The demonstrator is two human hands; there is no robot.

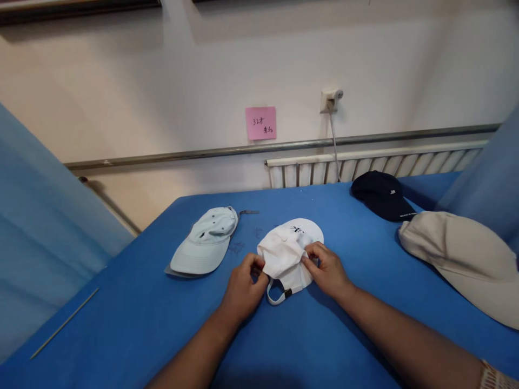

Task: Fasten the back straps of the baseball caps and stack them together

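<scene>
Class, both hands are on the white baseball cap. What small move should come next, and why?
Probably the left hand and right hand should gently draw the white baseball cap outward between them: each hand pinches its fabric, and the cloth between them looks creased and slumped.

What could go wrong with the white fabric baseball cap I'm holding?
The wrinkled white fabric baseball cap could crease more if your left fingers and right fingers press a fold into its crown. The curved white strap loops out towards you and might snag a finger.
</scene>
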